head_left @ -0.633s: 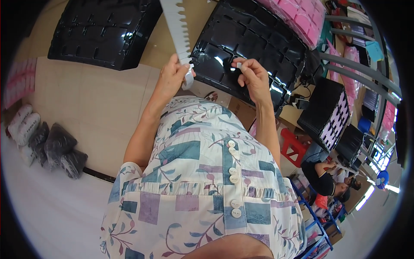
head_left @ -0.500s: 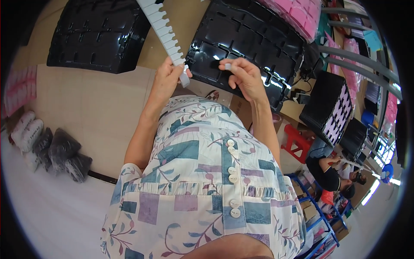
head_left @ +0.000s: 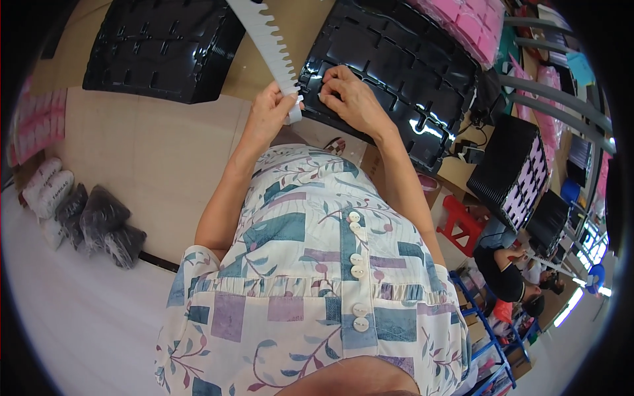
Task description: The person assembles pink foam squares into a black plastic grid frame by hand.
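Note:
My left hand [head_left: 269, 113] pinches the lower end of a long white strip [head_left: 267, 46] with a row of notches along one edge. The strip runs up and away past the near-left edge of a black plastic tray stack [head_left: 389, 59], its low end curling under my thumb. Over that stack's near-left part, my right hand [head_left: 353, 102] has its fingers closed and lowered to the surface. A small white piece [head_left: 321, 97] shows slightly at its fingertips; the rest is covered by the fingers.
Another black tray stack [head_left: 158, 46] stands at the far left. Pink trays [head_left: 472, 26] lie at the far right, near grey curved bars [head_left: 561, 99]. Dark bags [head_left: 102, 214] rest on the floor at left. A red stool [head_left: 459, 224] and a co-worker [head_left: 505, 274] are at right.
My right hand has moved left and down onto the black tray, bringing the small white piece with it. My left hand and the strip have shifted slightly right.

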Demonstrator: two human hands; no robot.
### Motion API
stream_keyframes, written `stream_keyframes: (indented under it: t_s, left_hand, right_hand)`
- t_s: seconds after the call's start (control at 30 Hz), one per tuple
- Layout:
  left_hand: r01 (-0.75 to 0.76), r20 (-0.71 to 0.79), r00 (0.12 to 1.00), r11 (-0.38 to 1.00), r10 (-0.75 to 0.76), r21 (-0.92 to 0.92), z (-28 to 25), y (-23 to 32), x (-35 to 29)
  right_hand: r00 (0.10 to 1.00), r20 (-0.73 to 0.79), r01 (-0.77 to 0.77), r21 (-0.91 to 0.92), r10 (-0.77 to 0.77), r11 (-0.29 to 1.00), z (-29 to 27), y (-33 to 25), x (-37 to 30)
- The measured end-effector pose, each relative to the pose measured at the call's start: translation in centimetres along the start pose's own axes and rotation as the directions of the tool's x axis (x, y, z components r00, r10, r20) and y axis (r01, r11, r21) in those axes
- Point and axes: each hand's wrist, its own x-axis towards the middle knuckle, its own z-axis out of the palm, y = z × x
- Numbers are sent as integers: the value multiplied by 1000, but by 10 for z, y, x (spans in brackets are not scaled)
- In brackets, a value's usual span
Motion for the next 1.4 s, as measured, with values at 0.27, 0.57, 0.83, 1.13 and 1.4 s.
stream_keyframes:
  t_s: [0.27,0.57,0.83,1.13,1.4]
  left_hand:
    - [-23,36,999,1000,22,20,-6,0,4]
    - [-1,41,999,1000,2,-4,-6,-1,5]
    - [12,37,999,1000,-11,-18,-3,2,4]
    - [8,81,997,1000,-9,12,-8,-4,12]
    - [-13,133,991,998,6,54,-4,-5,17]
  right_hand:
    - [992,-120,4,-235,-33,972,6,-3,7]
    - [959,-281,-46,-248,-26,968,18,-5,-4]
    - [959,-239,-185,-107,155,977,15,-6,-2]
    - [946,-312,-156,-189,91,969,27,-4,0]
    - [932,-353,-191,-278,85,941,33,-8,-1]
